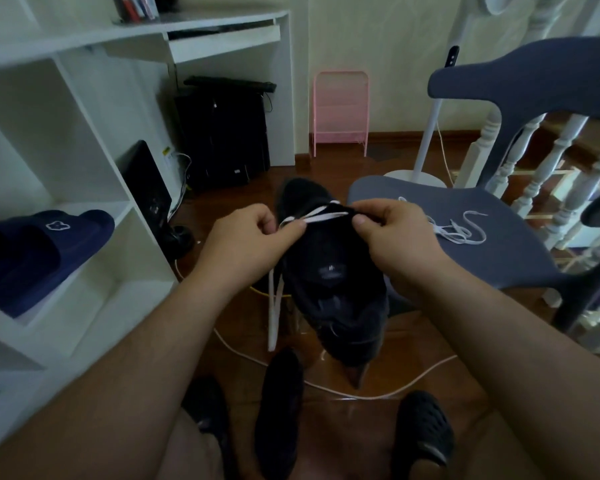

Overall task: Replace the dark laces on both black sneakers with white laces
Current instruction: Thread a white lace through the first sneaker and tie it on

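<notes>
Sneakers are the matter: one black sneaker (329,268) is held up at the centre of the frame between both hands, toe pointing away, with a white lace (312,216) crossing its front eyelets. At the far left, a white shelf unit (84,188) fills the side of the frame, and a navy slipper (39,251) with a small white emblem lies on one of its shelves. Right of that, a dark computer tower (222,133) stands under the white desk at upper centre-left. The left hand (250,244), left of centre, pinches the white lace between thumb and fingertips at the shoe's left edge, and the lace's loose end hangs down below the hand. The right hand (395,233), just right of centre, has thumb and curled fingers clamped on the other side of the lace area; whether they nip the lace or the shoe's edge is hard to tell. At the lower centre, a second black sneaker (279,410) lies on the wooden floor (326,168) between the person's feet in dark clogs (421,434). In the upper centre a pink rack (340,112) leans on the wall. On the right, a grey-blue chair (482,237) carries another loose white lace (461,230) on its seat.
</notes>
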Available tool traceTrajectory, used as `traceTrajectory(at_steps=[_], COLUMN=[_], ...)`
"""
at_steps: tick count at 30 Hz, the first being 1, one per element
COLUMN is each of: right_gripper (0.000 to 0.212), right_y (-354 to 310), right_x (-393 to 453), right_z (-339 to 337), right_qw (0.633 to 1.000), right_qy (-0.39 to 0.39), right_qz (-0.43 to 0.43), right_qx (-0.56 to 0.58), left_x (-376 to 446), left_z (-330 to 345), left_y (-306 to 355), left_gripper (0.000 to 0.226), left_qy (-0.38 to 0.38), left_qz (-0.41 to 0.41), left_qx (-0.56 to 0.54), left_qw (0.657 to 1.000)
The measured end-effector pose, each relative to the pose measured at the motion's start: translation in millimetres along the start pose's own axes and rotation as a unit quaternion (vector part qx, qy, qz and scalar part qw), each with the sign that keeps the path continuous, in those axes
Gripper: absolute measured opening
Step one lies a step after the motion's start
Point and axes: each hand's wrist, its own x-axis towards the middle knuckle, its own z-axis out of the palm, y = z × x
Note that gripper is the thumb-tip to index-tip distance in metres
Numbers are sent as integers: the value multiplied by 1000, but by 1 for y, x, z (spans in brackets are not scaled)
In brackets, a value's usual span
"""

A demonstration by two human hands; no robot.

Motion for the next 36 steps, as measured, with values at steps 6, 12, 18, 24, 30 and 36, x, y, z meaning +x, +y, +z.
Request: traceTrajectory(at_steps=[6,12,18,24,30,36], right_gripper=[22,25,13,9,19,9], right_y=[-2,-2,1,-3,19,-7], right_x=[-3,-7,-8,-7,23,11], right_z=[6,14,11,6,-35,-30], right_qw=[999,996,998,978,938,984], right_qy=[35,-37,6,6,-62,-102], right_qz=[-14,-13,-55,-150,15,21], right_qx=[23,76,-26,-148,-340,144], left_x=[6,12,19,18,29,26], left_z=[2,9,7,2,-19,-14], left_y=[-9,-18,-25,-20,-38,-41], left_gripper=[19,5,24,17,14,20], left_qy=[-159,84,74,148,206,138], left_qz=[-52,-25,-6,12,-54,-74], left_qx=[-37,-78,-221,-194,-207,-210], left_qw=[985,993,972,970,955,965])
